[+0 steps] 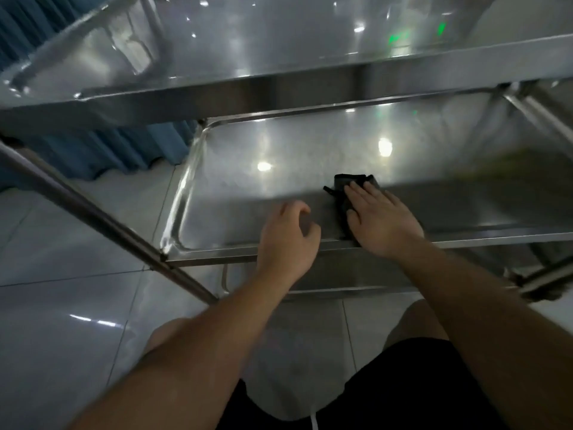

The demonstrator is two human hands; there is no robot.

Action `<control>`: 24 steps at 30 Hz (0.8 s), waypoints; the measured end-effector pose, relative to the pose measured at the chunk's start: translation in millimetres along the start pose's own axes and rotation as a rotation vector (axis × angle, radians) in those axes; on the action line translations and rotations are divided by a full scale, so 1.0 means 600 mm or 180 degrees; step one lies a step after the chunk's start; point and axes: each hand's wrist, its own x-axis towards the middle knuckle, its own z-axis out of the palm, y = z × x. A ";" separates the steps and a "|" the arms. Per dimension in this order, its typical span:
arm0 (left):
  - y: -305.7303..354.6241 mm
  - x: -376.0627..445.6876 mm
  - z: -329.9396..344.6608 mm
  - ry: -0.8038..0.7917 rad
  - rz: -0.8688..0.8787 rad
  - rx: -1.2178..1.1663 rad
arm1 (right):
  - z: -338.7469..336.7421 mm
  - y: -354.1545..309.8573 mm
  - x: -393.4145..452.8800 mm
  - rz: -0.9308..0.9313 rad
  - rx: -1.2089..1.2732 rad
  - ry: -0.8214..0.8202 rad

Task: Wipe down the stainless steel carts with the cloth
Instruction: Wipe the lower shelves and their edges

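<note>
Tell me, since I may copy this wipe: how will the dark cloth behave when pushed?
The cloth looks folded and limp, so probably floppy and light. On the shiny shelf it should slide easily. The right hand pressing flat likely keeps it from bunching.

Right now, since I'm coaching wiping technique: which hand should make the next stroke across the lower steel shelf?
Right hand: it lies flat on the dark cloth; the left hand holds nothing.

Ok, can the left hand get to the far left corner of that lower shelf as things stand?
Probably yes. The left hand hovers loosely curled over the lower shelf, holding nothing, and the steel toward that corner lies bare. The top shelf overhangs it, so the reach must stay low.
</note>
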 end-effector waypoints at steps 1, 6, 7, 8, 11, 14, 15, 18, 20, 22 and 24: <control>0.008 0.021 0.018 0.0019 0.0099 0.0207 | -0.001 0.000 -0.001 -0.0006 0.0021 0.0023; 0.012 0.058 0.080 -0.0392 -0.0140 0.1111 | -0.009 0.041 -0.023 -0.0108 0.0094 0.0086; 0.009 0.058 0.084 -0.0416 -0.0133 0.1177 | -0.014 0.066 -0.031 -0.0095 0.0069 0.0107; 0.007 0.057 0.085 -0.0418 -0.0115 0.1196 | -0.019 0.095 -0.038 -0.0064 0.0026 0.0124; 0.008 0.057 0.081 -0.0408 -0.0172 0.1236 | -0.041 0.218 -0.069 0.0191 -0.0113 0.0132; 0.013 0.058 0.079 -0.0381 -0.0195 0.1334 | -0.073 0.380 -0.100 0.0877 0.0003 0.0116; 0.014 0.059 0.079 -0.0389 -0.0183 0.1349 | -0.083 0.431 -0.109 0.1171 0.0028 0.0094; 0.014 0.060 0.083 -0.0460 -0.0139 0.1408 | -0.099 0.523 -0.124 0.1891 0.0000 0.0023; 0.014 0.058 0.085 -0.0481 -0.0141 0.1464 | -0.093 0.519 -0.118 0.2092 0.0003 0.0041; 0.013 0.055 0.085 -0.0524 -0.0153 0.1507 | -0.084 0.473 -0.101 0.2089 0.0091 0.0085; 0.012 0.056 0.084 -0.0572 -0.0185 0.1549 | -0.075 0.390 -0.072 0.1771 0.0152 0.0199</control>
